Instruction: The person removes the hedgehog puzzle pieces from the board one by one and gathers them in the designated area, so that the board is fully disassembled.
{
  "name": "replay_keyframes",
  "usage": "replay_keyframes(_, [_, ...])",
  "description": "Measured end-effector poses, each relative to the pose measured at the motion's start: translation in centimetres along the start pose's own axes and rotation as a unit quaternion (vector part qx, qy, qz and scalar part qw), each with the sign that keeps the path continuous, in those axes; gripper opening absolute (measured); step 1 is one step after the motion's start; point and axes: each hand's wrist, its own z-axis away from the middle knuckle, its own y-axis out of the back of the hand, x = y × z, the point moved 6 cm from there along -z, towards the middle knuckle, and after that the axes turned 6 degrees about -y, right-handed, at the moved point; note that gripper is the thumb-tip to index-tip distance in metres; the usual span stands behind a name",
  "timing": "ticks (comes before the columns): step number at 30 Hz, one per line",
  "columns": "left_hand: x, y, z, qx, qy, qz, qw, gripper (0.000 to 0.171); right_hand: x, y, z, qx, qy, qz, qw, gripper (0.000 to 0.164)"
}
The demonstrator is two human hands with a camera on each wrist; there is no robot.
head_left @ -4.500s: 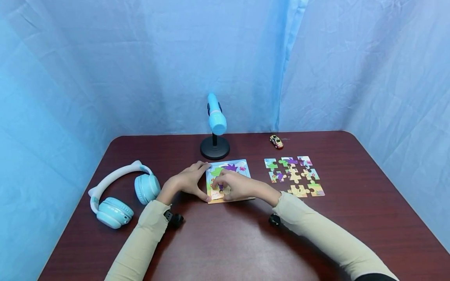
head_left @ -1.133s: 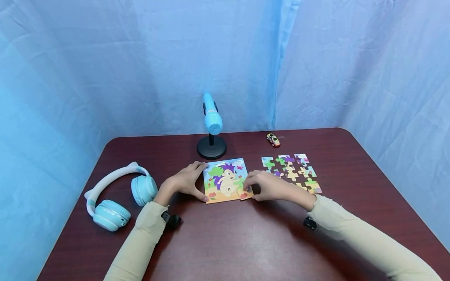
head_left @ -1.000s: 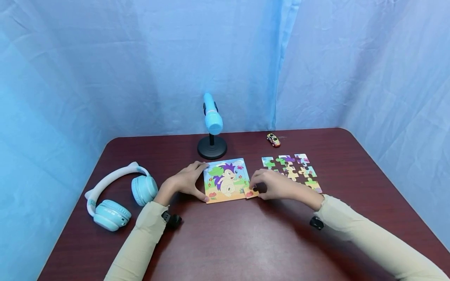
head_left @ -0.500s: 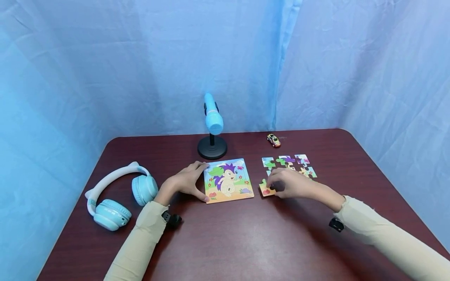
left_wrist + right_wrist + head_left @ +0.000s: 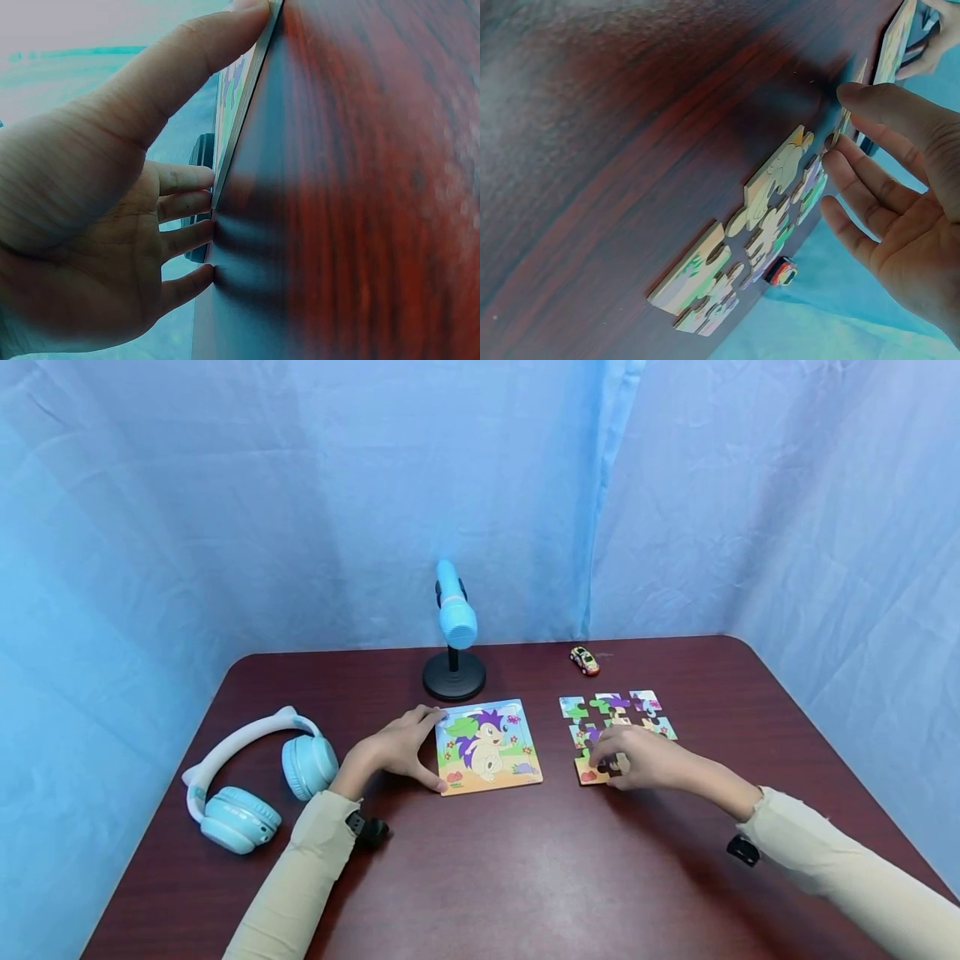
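A square picture puzzle board (image 5: 487, 752) with a hedgehog drawing lies mid-table. My left hand (image 5: 397, 747) rests along its left edge, the thumb near the front corner and the fingers spread toward the back one; in the left wrist view the thumb (image 5: 202, 49) presses the board's edge. To the right, my right hand (image 5: 651, 758) pinches a corner puzzle piece (image 5: 587, 772), low at the front left of the loose puzzle pieces (image 5: 572, 707). Part of that piece and some loose ones are hidden behind this hand. The right wrist view shows several pieces (image 5: 775, 176) lying apart in rows.
Blue-and-white headphones (image 5: 240, 814) lie on the left of the table. A blue microphone (image 5: 457, 620) on a black round stand (image 5: 454, 677) is behind the board. A small toy car (image 5: 584, 661) sits near the back edge. Blue curtains hang around the table.
My right hand has carried the corner piece from the board's front right rightward to the loose pieces. Earlier it was over the board. My left hand has stayed at the board's left edge.
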Motion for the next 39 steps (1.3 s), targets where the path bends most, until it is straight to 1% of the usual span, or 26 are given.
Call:
replay_keyframes(8, [0.18, 0.17, 0.12, 0.001, 0.004, 0.0, 1.0, 0.119, 0.42, -0.07, 0.22, -0.006, -0.007, -0.011, 1.0, 0.026])
replay_keyframes(18, [0.22, 0.21, 0.23, 0.002, 0.008, 0.0, 1.0, 0.119, 0.41, -0.21, 0.19, -0.004, -0.019, 0.005, 1.0, 0.026])
replay_keyframes(27, [0.22, 0.24, 0.19, 0.004, 0.003, -0.001, 1.0, 0.119, 0.35, -0.36, 0.14, 0.005, -0.023, 0.009, 1.0, 0.026])
replay_keyframes(39, [0.3, 0.32, 0.33, 0.004, 0.003, 0.004, 1.0, 0.118, 0.42, -0.4, 0.03, -0.008, -0.039, 0.004, 0.999, 0.028])
